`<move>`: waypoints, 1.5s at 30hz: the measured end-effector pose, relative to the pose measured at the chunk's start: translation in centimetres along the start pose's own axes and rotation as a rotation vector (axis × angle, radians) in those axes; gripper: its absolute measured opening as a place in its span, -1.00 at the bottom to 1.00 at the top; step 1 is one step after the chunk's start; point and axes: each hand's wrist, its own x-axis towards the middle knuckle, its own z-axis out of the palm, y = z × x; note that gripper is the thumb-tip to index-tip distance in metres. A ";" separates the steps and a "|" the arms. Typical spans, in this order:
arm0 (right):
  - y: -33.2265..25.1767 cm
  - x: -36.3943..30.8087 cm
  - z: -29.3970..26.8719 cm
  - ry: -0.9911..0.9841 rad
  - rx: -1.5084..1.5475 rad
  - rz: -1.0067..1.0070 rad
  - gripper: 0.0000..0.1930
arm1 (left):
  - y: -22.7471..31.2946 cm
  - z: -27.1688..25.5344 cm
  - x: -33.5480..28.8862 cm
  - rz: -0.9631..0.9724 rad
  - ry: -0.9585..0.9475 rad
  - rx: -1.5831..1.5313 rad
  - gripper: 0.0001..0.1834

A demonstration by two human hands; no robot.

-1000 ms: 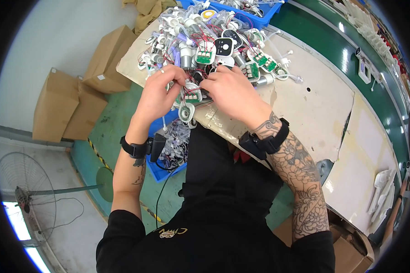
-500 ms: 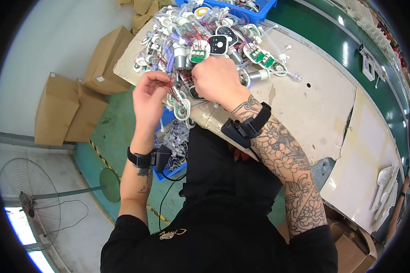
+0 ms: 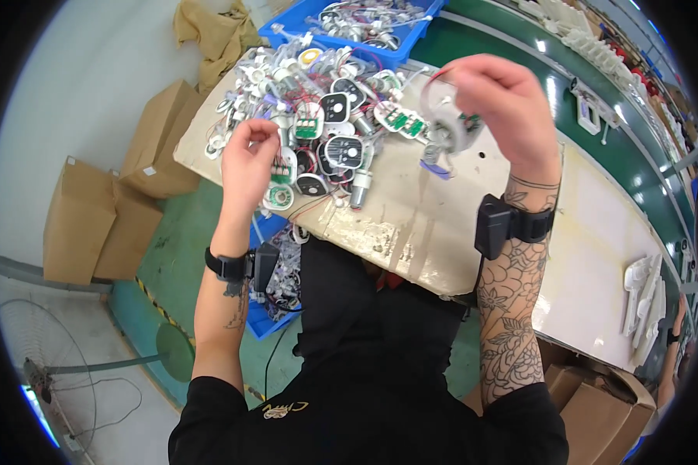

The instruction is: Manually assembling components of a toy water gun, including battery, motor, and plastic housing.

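Observation:
My right hand (image 3: pixel 508 108) is raised over the right part of the table, its fingers closed on thin red wires (image 3: pixel 436 77). From them hangs a motion-blurred white and grey part (image 3: pixel 451 132) with a purple piece at its lower end. My left hand (image 3: pixel 247 167) is at the near left of a heap of parts, thumb and fingertips pinched together; what they hold, if anything, is too small to make out. Beside it lies a white oval part with a green circuit board (image 3: pixel 280 195). The heap (image 3: pixel 287 77) holds dark-faced panels (image 3: pixel 344 152), grey motors, clear tubes and red wires.
The pale worktable (image 3: pixel 411 232) has a worn near edge. A blue bin (image 3: pixel 403 53) of similar parts stands behind the heap; another blue bin (image 3: pixel 265 329) sits below the table. Cartons (image 3: pixel 85 221) and a floor fan (image 3: pixel 46 380) are at left, a green conveyor (image 3: pixel 473 58) beyond.
My right hand has lifted from the heap and swung right, carrying the wired part. My left hand stays near the heap's front left. The view has shifted slightly.

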 end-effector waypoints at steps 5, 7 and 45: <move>-1.6 -2.9 -5.9 0.236 0.256 -0.126 -0.73 | -1.3 3.3 -3.6 0.445 0.185 0.586 -0.69; -2.1 -5.0 -7.3 0.395 0.206 -0.032 -0.74 | -3.2 4.0 -5.3 0.395 0.197 0.563 -0.63; -1.4 -44.2 -21.2 1.151 -1.789 0.636 -0.48 | 8.9 27.2 -16.4 1.042 -0.975 0.249 -0.47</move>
